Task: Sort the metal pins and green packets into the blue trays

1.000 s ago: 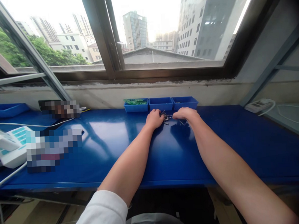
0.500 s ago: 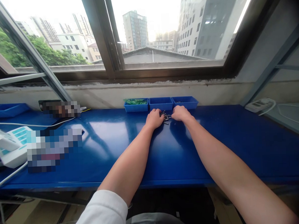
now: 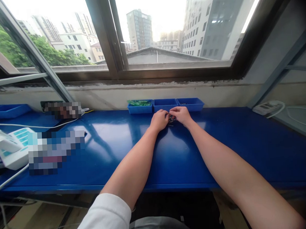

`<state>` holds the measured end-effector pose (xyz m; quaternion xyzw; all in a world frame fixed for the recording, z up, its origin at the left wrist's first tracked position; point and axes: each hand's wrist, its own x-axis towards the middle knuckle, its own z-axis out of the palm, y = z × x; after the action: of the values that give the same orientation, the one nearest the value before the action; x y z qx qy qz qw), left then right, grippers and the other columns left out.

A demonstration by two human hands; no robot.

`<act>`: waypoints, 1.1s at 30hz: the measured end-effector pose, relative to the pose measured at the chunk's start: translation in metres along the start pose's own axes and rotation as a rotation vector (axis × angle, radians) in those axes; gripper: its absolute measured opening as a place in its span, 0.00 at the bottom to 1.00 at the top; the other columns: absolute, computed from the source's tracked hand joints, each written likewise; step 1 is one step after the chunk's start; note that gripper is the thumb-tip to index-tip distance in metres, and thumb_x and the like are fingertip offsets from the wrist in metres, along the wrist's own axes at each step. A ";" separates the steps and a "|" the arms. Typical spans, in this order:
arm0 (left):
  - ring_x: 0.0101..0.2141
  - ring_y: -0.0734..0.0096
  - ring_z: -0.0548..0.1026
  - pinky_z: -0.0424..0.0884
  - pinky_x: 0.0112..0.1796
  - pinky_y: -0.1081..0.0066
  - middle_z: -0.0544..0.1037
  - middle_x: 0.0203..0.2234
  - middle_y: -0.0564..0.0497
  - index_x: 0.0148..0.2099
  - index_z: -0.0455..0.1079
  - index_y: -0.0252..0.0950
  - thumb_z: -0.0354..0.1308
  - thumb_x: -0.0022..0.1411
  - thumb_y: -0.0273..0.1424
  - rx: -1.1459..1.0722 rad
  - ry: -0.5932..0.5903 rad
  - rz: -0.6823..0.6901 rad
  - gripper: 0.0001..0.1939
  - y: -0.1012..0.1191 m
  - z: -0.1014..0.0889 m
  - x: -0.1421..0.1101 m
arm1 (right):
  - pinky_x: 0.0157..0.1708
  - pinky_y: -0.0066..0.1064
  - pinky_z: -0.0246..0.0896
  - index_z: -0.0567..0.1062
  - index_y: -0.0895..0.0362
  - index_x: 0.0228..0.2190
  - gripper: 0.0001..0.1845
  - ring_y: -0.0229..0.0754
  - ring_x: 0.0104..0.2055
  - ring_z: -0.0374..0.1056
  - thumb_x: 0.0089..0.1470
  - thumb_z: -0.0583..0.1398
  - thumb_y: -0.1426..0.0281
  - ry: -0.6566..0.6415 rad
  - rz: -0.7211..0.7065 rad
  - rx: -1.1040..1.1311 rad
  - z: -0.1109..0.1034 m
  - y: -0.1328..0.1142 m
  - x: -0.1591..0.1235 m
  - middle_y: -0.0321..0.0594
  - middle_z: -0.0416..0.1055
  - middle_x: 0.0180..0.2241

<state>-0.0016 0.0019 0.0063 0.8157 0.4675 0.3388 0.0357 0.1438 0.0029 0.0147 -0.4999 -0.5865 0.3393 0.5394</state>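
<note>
At the middle of the blue bench (image 3: 114, 156), both hands meet over a small loose pile of dark metal screws (image 3: 171, 119). My left hand (image 3: 159, 119) rests along the pile's left side, its fingers curled and closed. From the right, my right hand (image 3: 182, 115) reaches over the pile with thumb and fingers pinched together, the fingertips close to those of the left. Whatever sits between the fingers of either hand is hidden or too small to make out. A few thin screw shanks show below the fingertips.
Just beyond the hands stand three blue bins: the left bin (image 3: 140, 109) holds green pieces, beside a middle bin (image 3: 165, 105) and a right bin (image 3: 191, 105). A white device (image 3: 14, 147) with cables stands at left. A power strip (image 3: 265, 107) lies at far right.
My right hand has moved left, over the screws, and its fingertips are now close to my left hand's. My left hand has hardly shifted. Less of the pile shows.
</note>
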 end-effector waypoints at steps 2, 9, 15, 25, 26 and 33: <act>0.38 0.67 0.72 0.67 0.39 0.70 0.74 0.37 0.47 0.39 0.73 0.36 0.48 0.63 0.32 0.028 0.005 -0.011 0.13 0.000 0.000 0.000 | 0.23 0.28 0.64 0.77 0.61 0.31 0.13 0.36 0.21 0.66 0.39 0.63 0.69 0.010 -0.034 0.015 0.000 0.000 0.000 0.39 0.74 0.24; 0.38 0.67 0.72 0.67 0.39 0.70 0.74 0.36 0.47 0.39 0.72 0.36 0.46 0.63 0.31 0.083 -0.007 -0.054 0.13 0.000 -0.002 0.000 | 0.33 0.31 0.67 0.80 0.59 0.31 0.13 0.41 0.29 0.71 0.39 0.63 0.69 -0.015 -0.133 -0.035 -0.001 0.004 0.000 0.41 0.77 0.29; 0.38 0.66 0.73 0.67 0.40 0.69 0.74 0.36 0.47 0.39 0.72 0.37 0.46 0.63 0.31 0.093 -0.018 -0.064 0.13 0.000 -0.001 0.000 | 0.39 0.33 0.67 0.81 0.57 0.31 0.12 0.44 0.35 0.73 0.42 0.61 0.70 -0.024 -0.190 -0.170 -0.003 0.004 -0.001 0.40 0.78 0.31; 0.47 0.60 0.70 0.65 0.47 0.66 0.72 0.47 0.42 0.53 0.64 0.32 0.50 0.61 0.34 0.073 0.098 -0.213 0.20 0.000 0.000 0.002 | 0.53 0.42 0.55 0.68 0.55 0.54 0.29 0.49 0.50 0.61 0.48 0.55 0.68 0.190 -0.262 -0.686 -0.006 -0.001 0.005 0.39 0.69 0.52; 0.48 0.60 0.70 0.65 0.47 0.66 0.72 0.47 0.42 0.53 0.64 0.32 0.50 0.60 0.34 0.078 0.088 -0.224 0.20 0.000 0.001 0.002 | 0.53 0.44 0.53 0.65 0.54 0.56 0.32 0.51 0.52 0.58 0.47 0.55 0.66 0.179 -0.245 -0.754 -0.007 -0.001 0.006 0.38 0.64 0.56; 0.47 0.58 0.70 0.64 0.48 0.64 0.72 0.46 0.41 0.52 0.65 0.32 0.48 0.61 0.35 0.124 0.014 -0.242 0.19 0.000 0.001 0.001 | 0.49 0.52 0.51 0.46 0.51 0.63 0.45 0.61 0.55 0.50 0.47 0.56 0.57 -0.046 -0.051 -1.013 -0.009 0.008 0.009 0.38 0.41 0.66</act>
<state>-0.0006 0.0029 0.0060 0.7517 0.5827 0.3080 0.0228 0.1547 0.0121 0.0116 -0.6766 -0.7012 0.0096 0.2244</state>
